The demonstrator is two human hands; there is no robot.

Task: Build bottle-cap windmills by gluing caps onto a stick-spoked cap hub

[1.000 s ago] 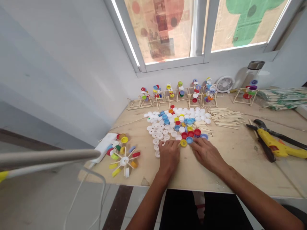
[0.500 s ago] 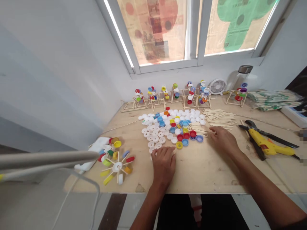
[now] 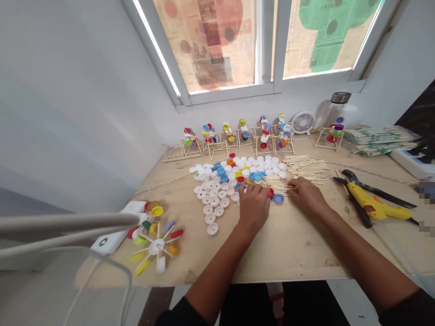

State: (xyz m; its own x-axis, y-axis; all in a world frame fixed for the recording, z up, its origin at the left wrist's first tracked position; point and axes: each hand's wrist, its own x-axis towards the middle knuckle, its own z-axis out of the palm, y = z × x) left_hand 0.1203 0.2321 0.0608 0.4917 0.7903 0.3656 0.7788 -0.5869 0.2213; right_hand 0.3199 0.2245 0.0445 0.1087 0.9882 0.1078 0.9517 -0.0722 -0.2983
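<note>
Your left hand [image 3: 253, 209] sits curled over the lower right edge of a wide spread of round plastic bottle caps [image 3: 217, 190], mostly white with blue, red and yellow ones among them. Its fingers [image 3: 249, 191] press down among the caps, but you cannot tell whether they have hold of one. Your right hand [image 3: 306, 197] lies just to its right, fingers loosely extended, with the tips on a small heap of flat wooden craft sticks [image 3: 276, 184]; whether they grip a stick is also hard to tell. Between your 2 hands, a red cap [image 3: 270, 194] and a blue cap [image 3: 278, 198] lie on the pale plywood table [image 3: 288, 258]. Beyond your right hand is a larger heap of loose wooden sticks [image 3: 304, 166], and farther right lie a yellow glue gun [image 3: 372, 207] and black-handled cutters [image 3: 353, 194]. Beyond both hands stands a row of 7 wooden stick frames carrying coloured caps [image 3: 238, 136]. Left of your left hand lies a flat wheel of wooden sticks tipped with coloured caps [image 3: 156, 246].
</note>
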